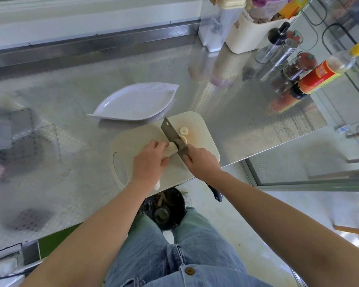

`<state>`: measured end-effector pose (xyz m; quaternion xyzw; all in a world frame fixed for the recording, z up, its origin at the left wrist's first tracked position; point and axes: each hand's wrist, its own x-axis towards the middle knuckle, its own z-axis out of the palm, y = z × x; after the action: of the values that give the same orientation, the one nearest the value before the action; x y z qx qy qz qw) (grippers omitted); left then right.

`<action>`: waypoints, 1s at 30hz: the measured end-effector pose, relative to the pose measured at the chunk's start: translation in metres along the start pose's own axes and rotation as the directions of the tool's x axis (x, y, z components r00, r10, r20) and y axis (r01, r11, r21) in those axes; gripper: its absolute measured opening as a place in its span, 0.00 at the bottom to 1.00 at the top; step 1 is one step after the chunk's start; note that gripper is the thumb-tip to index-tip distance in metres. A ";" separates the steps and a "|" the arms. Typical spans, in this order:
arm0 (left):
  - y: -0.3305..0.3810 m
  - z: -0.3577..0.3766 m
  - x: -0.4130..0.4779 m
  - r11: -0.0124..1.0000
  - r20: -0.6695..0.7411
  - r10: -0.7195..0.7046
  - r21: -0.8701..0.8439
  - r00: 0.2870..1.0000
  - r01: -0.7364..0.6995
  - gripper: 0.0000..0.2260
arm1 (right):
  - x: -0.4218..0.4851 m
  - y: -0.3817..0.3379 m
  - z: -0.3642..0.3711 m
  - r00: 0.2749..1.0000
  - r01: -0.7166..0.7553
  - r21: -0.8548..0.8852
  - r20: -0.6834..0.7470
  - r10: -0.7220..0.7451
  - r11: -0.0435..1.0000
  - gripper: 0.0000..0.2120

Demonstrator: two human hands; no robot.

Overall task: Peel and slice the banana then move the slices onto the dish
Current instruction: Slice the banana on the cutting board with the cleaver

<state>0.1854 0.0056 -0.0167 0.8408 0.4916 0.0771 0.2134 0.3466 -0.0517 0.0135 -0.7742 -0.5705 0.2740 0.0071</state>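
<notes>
Stainless steel counter (71, 131) carries a cream cutting board (203, 141) at its near edge, with a white leaf-shaped dish (137, 102) just beyond it. The left hand (149, 160) curls around the peeled banana (172, 149) lying on the board, while the right hand (201, 160) grips the handle of a cleaver (170, 131) whose blade stands across the banana's right end. Cut slices (183, 131) lie on the board just right of the blade.
</notes>
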 end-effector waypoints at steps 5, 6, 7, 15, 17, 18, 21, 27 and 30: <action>-0.002 -0.001 -0.004 1.000 -0.014 0.014 0.023 1.000 -0.014 0.15 | -0.002 0.001 -0.011 0.998 0.012 0.016 -0.057 -0.012 1.000 0.09; -0.003 -0.001 -0.004 0.999 -0.019 0.019 0.035 1.000 -0.018 0.15 | -0.002 0.001 -0.015 0.997 0.014 0.028 -0.070 -0.012 1.000 0.09; -0.003 -0.001 -0.005 0.999 -0.026 0.024 0.046 0.999 -0.023 0.14 | -0.003 0.000 -0.020 0.996 0.021 0.034 -0.083 -0.018 0.999 0.09; -0.002 -0.001 -0.004 0.998 -0.021 0.027 0.049 0.999 -0.026 0.14 | -0.007 -0.005 -0.030 0.998 0.042 -0.009 -0.054 -0.042 0.999 0.08; -0.003 0.000 -0.003 0.999 -0.020 0.028 0.038 0.999 -0.027 0.14 | -0.007 -0.005 -0.027 0.999 0.029 -0.019 -0.038 -0.030 0.999 0.08; -0.003 -0.001 -0.004 0.999 -0.019 0.026 0.030 0.999 -0.025 0.14 | -0.007 -0.005 -0.025 0.999 0.024 -0.033 -0.022 -0.025 0.999 0.07; -0.002 -0.001 -0.005 1.000 -0.004 0.013 0.011 1.000 -0.013 0.14 | -0.008 -0.002 -0.014 1.000 0.006 -0.049 0.025 -0.005 0.999 0.07; -0.003 0.000 -0.004 1.000 0.006 -0.003 -0.001 1.000 0.003 0.14 | -0.009 0.000 -0.005 1.000 0.005 -0.011 0.010 -0.005 1.000 0.07; -0.003 0.000 -0.004 1.000 -0.005 0.012 0.003 1.000 -0.012 0.14 | -0.007 -0.002 -0.016 0.999 0.002 0.008 -0.052 -0.001 1.000 0.09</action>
<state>0.1806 0.0034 -0.0179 0.8438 0.4871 0.0800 0.2104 0.3507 -0.0522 0.0300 -0.7806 -0.5696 0.2560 0.0256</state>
